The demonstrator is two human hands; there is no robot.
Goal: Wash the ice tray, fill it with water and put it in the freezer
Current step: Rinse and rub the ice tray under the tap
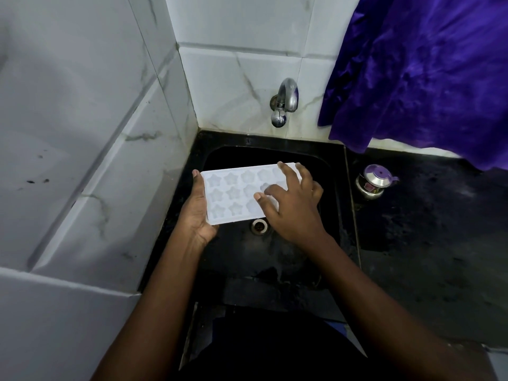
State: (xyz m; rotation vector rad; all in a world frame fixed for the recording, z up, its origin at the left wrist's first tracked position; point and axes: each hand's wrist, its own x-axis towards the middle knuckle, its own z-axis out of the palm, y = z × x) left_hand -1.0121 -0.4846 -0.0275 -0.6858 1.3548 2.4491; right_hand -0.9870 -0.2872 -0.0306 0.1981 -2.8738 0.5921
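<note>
Left hand (pixel 198 209) gripping one end of the white plastic star-moulded ice tray (pixel 233 195) above the black sink (pixel 288 259), right hand (pixel 295 202) spread flat on top: best rub each cavity under the steel tap (pixel 286 101).

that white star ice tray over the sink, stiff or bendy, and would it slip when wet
Probably fairly stiff: the ice tray lies flat though the left hand grips only one end. Likely light, since that hand bears it while the right hand merely rests fingers on top. Its smooth plastic may turn slippery once wet.
</note>
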